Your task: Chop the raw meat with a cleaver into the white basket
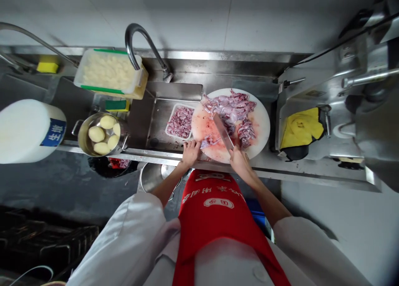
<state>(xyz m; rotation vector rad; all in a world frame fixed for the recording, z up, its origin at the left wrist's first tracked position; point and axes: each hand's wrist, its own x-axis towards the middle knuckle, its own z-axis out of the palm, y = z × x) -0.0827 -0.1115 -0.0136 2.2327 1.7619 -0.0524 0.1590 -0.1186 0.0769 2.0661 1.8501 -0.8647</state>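
Note:
My right hand (239,160) is closed around the handle of a cleaver (223,131), its blade slanting up and left over the round white chopping board (202,126). At the board's lower left edge my left hand (191,153) has its fingers bent and pressed on the end of a small piece of raw meat (210,142). Whole skinned pieces of pinkish raw meat (232,106) are heaped along the far side of the board. Cut meat (246,133) lies to the right of the blade. Red stains mark the board.
Left of the board, a white tray of chopped meat (181,120) sits in the steel sink (158,115) under a curved faucet (146,34). Further left are a pot (81,138) of peeled potatoes, a lidded tub (107,72) and another round board (25,130). A yellow cloth (301,128) lies at right.

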